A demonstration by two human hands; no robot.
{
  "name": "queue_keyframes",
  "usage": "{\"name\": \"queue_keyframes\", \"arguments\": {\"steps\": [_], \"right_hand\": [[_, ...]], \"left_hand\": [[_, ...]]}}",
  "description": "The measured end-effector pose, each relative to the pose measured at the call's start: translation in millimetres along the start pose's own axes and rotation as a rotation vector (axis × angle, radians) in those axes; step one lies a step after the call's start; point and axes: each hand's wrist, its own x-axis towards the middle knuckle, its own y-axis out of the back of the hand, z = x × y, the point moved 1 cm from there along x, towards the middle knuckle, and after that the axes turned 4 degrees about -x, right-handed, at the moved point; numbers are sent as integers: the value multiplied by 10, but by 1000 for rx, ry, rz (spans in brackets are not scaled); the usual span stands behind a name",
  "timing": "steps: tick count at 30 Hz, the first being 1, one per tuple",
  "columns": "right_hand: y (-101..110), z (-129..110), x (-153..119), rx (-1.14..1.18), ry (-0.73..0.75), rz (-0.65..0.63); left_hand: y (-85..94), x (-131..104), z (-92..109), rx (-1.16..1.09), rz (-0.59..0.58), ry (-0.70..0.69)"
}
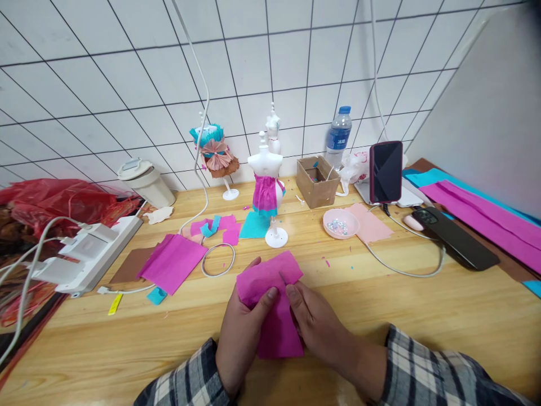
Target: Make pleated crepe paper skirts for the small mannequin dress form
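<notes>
Close in front of me, a folded piece of magenta crepe paper (276,332) is held up over the table, its upper part bent over. My left hand (243,327) grips its left side, thumb pressed on the front. My right hand (315,321) is closed at the paper's right edge, thumb and finger pinched together. From that pinch a thin dark pointed tool (283,278) lies against the paper; most of it is hidden, and its kind is unclear. Beyond my hands stands a small white dress-form mannequin (265,163) with a magenta and blue skirt (265,194).
Behind are a second mannequin (273,127) and a dressed one (217,152). Magenta sheets (180,262) and a power strip (99,254) lie left. To the right are a bead dish (353,223), cardboard box (319,189), upright phone (385,172), black phone (459,239) and cable (406,273).
</notes>
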Motion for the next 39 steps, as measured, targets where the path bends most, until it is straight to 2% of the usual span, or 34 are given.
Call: {"name": "queue_keyframes", "arguments": {"steps": [4, 7, 9, 12, 15, 19, 21, 32, 39], "right_hand": [[54, 7, 10, 5, 39, -15], [135, -1, 14, -83, 83, -65], [174, -10, 6, -164, 116, -123], [178, -23, -17, -204, 183, -196], [139, -21, -32, -189, 218, -219], [114, -7, -33, -204, 213, -206], [123, -4, -34, -207, 202, -211], [156, 0, -42, -174, 158, -294], [176, 5, -38, -187, 134, -309]], "left_hand": [[79, 35, 12, -149, -51, -23], [230, 139, 210, -154, 8, -275], [334, 213, 399, -28, -84, -450], [423, 277, 590, 257, -339, -333], [411, 262, 611, 440, -472, -184], [327, 228, 487, 493, -454, -23], [295, 222, 437, 476, -459, 11], [272, 216, 374, 430, -424, -3], [310, 238, 319, 419, -489, 34]]}}
